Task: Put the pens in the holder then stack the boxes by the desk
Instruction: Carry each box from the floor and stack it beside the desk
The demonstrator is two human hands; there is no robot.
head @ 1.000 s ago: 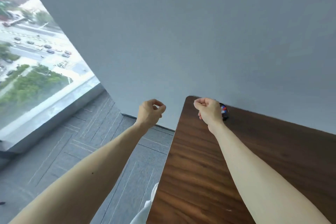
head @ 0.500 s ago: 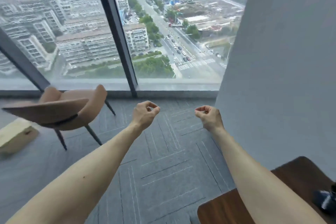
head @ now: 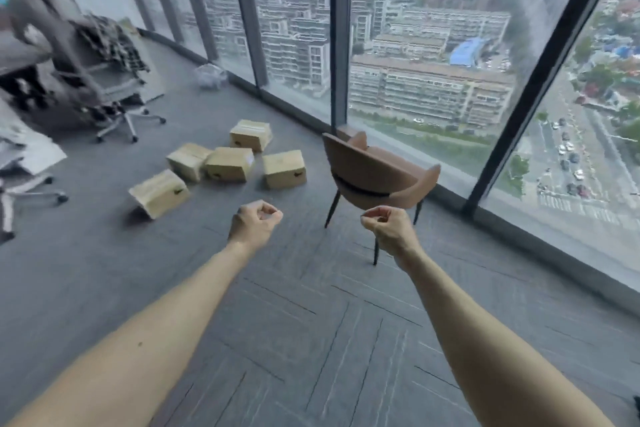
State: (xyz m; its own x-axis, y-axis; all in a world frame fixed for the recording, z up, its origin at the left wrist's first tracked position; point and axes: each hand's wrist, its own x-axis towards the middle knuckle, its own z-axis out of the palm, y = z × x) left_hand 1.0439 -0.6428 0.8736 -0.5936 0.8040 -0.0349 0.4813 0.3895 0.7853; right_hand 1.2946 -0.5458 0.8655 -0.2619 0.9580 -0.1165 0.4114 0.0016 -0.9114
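The view has swung left onto the grey carpet floor (head: 311, 322). Five tan cardboard boxes (head: 229, 164) lie scattered, unstacked, at eleven o'clock. The left hand (head: 254, 224) and right hand (head: 387, 229) are curled and empty. Stacking remains; the pens are out of sight.

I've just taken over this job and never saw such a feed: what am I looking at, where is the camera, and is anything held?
There is no machine: a person wears one wide-angle camera on the head, looking forward and down, so the two bare arms are their own. The left hand and right hand are curled and hold nothing. On the grey floor lie five cardboard boxes, scattered, none stacked. A brown chair stands by the window; an office chair is far left. No pens or holder show.
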